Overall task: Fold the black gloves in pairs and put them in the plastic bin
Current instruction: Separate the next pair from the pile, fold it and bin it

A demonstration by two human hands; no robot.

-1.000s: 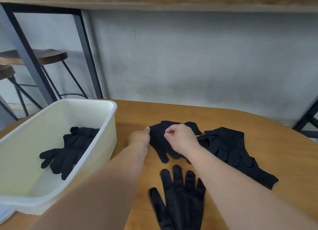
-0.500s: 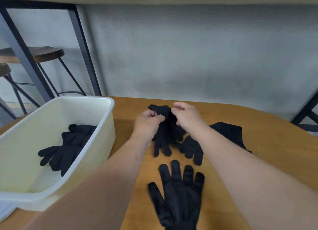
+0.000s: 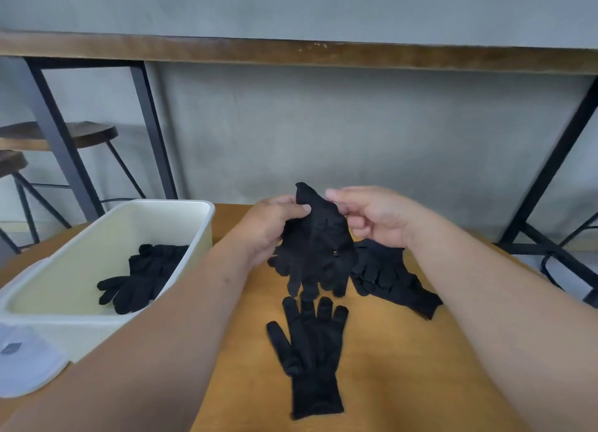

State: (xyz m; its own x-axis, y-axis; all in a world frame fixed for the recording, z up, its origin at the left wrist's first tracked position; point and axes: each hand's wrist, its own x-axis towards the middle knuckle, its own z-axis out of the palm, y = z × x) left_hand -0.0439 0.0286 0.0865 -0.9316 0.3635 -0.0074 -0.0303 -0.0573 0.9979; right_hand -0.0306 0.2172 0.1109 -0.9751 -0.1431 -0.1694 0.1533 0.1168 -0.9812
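Note:
My left hand (image 3: 270,226) pinches the cuff of a black glove (image 3: 318,250) and holds it up over the table, fingers hanging down. My right hand (image 3: 372,216) is beside the cuff, fingers apart, touching its right edge. Below it, one black glove (image 3: 309,354) lies flat on the wooden table with fingers pointing away from me. More black gloves (image 3: 393,278) lie in a heap to the right, partly hidden by my right forearm. A folded pair of black gloves (image 3: 142,278) rests inside the cream plastic bin (image 3: 200,237) at the left.
The round wooden table (image 3: 398,367) carries everything. A white lid-like object (image 3: 22,363) sits at the bin's near left corner. Behind stand a grey wall, a black-framed wooden counter (image 3: 291,51) and two wooden stools (image 3: 81,135) at the far left.
Both hands picked the glove up off the table and raised it. My right hand has loosened from a pinch to spread fingers. The view tilted upward.

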